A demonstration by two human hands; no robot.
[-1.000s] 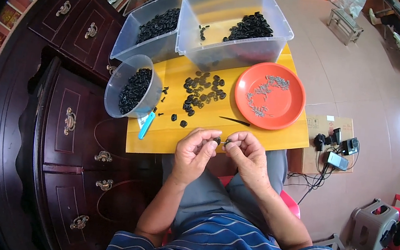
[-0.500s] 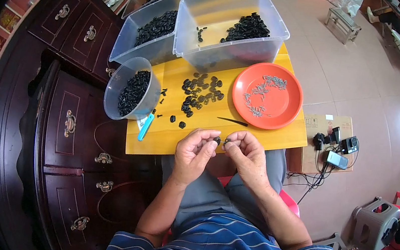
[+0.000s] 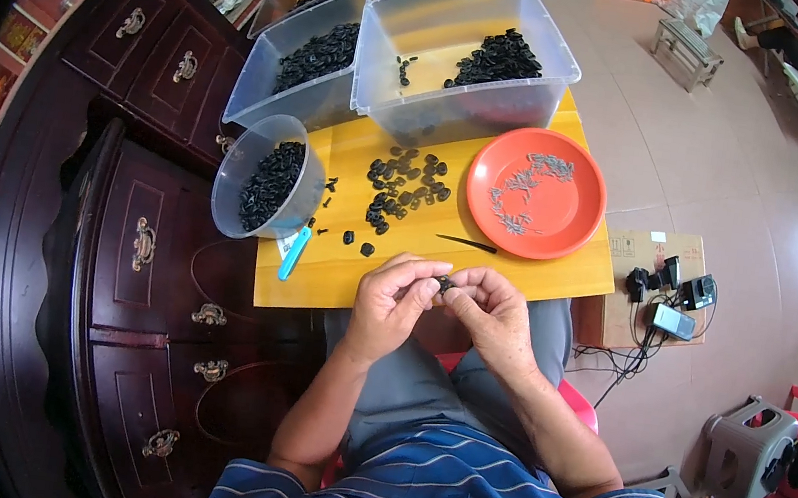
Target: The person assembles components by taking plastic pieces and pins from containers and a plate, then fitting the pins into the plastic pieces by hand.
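Observation:
In front of my lap, at the near edge of the yellow wooden table [image 3: 334,281], my left hand [image 3: 389,306] and my right hand [image 3: 492,324] meet fingertip to fingertip. Both pinch small black plastic pieces [image 3: 444,283] that touch between them; the fingers hide most of their shape. On the tabletop beyond lie several loose black oval pieces [image 3: 412,190] in a scattered group. A thin black blade-like strip [image 3: 466,243] rests just past my right hand. The red round plate [image 3: 588,208] holds many small silvery metal pins [image 3: 521,179].
A clear round tub [image 3: 305,198] of black pieces stands at the table's left, beside a light-blue-handled cutter [image 3: 293,255]. Two clear bins [image 3: 457,111] with black pieces stand at the back. Dark drawers [image 3: 142,246] border the left; a carton [image 3: 627,241] with devices sits right.
My two hands have come together; the black pieces, held apart in the fingertips half a second ago, now touch. The table's things stay put, apart from a slight shift of the view.

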